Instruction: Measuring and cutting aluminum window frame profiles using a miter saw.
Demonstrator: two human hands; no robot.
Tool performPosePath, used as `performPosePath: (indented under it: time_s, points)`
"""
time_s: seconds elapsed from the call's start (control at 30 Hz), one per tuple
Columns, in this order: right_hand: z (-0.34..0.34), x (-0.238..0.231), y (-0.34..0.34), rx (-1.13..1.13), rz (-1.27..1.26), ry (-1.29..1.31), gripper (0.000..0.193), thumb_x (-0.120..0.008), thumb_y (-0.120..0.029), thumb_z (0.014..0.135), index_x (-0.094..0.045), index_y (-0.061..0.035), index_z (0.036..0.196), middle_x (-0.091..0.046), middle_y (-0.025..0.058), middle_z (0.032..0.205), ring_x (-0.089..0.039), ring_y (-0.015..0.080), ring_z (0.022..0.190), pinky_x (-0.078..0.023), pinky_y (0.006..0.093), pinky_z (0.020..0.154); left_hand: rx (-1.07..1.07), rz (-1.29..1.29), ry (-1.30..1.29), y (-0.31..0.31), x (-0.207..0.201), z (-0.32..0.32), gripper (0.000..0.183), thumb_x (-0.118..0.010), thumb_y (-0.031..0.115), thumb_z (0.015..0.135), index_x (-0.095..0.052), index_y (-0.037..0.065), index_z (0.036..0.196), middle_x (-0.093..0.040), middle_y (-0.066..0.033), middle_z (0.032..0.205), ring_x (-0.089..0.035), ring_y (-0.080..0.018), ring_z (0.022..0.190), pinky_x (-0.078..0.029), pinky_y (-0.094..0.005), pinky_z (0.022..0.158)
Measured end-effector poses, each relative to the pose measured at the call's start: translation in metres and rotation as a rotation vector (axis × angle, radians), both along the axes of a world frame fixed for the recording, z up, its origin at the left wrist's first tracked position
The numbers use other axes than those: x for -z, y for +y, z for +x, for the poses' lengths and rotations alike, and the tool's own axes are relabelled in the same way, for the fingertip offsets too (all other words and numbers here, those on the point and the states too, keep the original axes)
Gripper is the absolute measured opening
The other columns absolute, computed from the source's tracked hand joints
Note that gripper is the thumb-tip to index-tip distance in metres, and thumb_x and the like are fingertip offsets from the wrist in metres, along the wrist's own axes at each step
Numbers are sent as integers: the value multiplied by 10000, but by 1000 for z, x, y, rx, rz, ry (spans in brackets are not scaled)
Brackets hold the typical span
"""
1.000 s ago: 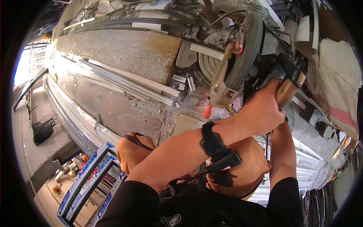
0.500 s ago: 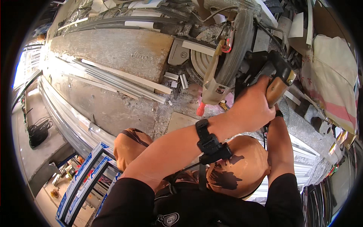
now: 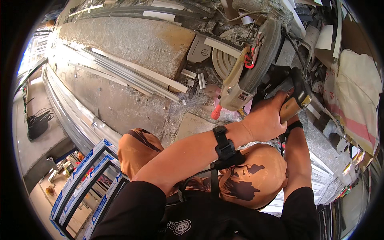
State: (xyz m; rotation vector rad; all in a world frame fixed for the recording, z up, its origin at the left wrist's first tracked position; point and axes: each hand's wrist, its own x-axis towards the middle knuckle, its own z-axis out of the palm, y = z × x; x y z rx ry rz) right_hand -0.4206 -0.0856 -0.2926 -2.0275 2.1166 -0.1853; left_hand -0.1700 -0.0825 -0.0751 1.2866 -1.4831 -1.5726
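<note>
My left hand (image 3: 267, 116) was clamped around the tan-and-black handle (image 3: 291, 109) of the miter saw (image 3: 262, 60). My right hand (image 3: 294, 119) was largely hidden by the left; I could not tell its grip state. The saw head stood over the right side of the grooved round turntable (image 3: 222, 64). Short profile offcuts (image 3: 201, 80) lay left of the saw, near the long profiles (image 3: 132, 75).

Strong light enters at upper left, glaring off the metal strips (image 3: 132, 76). Fisheye curvature bends edges toward a black rim; the centre reads sharp.
</note>
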Motion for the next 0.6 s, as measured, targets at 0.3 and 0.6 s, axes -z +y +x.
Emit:
performPosePath:
  time_s: [0.3,0.6]
  points:
    - [-3,-3,8,-44,-10,67,371,-663,-289,783,-669,-87,1094,-651,97,1185,-607,294,1100,-411,443,990,7,-58,-15,8,14,3,529,-693,94,754,-448,45,1219,-645,-246,949,-642,-456,886,-517,-482,758]
    - [-9,3,-1,-37,-36,38,375,-684,-261,751,-673,-79,1079,-643,94,1206,-621,295,1072,-435,429,949,28,-71,-6,16,26,8,590,-725,100,723,-438,53,1237,-633,-244,991,-633,-457,914,-509,-487,770]
